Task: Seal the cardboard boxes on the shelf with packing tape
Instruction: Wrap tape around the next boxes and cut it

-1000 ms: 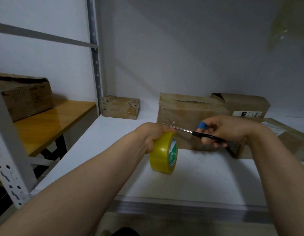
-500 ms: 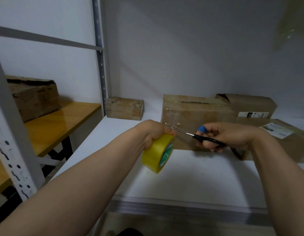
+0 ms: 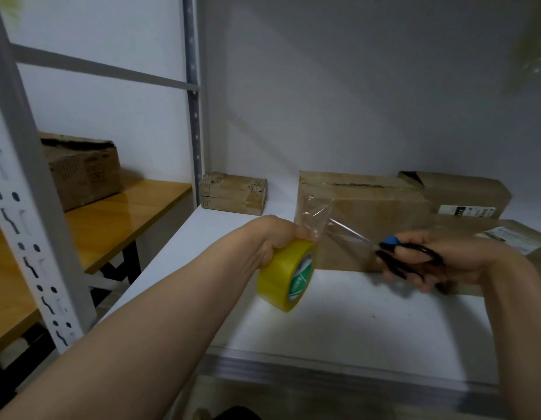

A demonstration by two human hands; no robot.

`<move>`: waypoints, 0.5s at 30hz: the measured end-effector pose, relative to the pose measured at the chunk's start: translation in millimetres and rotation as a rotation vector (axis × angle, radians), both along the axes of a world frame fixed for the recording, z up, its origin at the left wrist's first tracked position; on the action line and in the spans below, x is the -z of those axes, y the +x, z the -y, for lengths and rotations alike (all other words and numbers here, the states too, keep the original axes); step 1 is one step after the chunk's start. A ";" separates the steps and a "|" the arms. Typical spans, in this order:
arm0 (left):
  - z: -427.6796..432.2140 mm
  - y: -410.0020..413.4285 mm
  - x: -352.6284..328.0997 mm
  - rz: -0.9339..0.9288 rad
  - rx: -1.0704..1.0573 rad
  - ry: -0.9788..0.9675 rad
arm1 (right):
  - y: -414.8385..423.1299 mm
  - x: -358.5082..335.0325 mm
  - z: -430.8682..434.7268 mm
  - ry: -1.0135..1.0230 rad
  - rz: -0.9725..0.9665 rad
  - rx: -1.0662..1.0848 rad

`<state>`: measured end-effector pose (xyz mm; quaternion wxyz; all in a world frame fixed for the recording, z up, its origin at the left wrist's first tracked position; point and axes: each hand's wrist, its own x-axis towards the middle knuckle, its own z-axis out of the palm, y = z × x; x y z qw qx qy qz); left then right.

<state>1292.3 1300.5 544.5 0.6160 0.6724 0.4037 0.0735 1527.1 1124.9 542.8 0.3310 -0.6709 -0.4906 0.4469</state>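
Firmly, my left hand (image 3: 275, 241) held the yellow tape roll (image 3: 286, 277) on edge above the white shelf (image 3: 354, 325). Its fingers curled round the roll and were mostly hidden behind it, and the forearm reached in from the lower left. A clear strip of tape (image 3: 316, 212) ran from the roll up to the front of the middle cardboard box (image 3: 375, 213). My right hand (image 3: 457, 262) gripped the black scissors (image 3: 411, 257), fingers closed about the handles and blades pointing left at the strip. Blur hid whether they touched it. That hand partly covered a labelled box (image 3: 481, 227) at the right.
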 end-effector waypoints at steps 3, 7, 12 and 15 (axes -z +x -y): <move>-1.8 0.1 -0.4 -0.014 0.008 0.017 | 2.3 4.3 2.7 -0.034 0.002 0.008; -0.4 3.5 1.8 -0.011 -0.009 0.008 | -9.6 5.0 -8.0 0.012 0.065 0.007; 0.3 6.5 5.2 0.000 -0.064 -0.004 | -31.1 10.7 -21.2 0.106 0.084 -0.020; 1.5 9.1 8.0 0.025 -0.088 0.015 | -36.7 13.0 -28.0 0.152 0.068 -0.026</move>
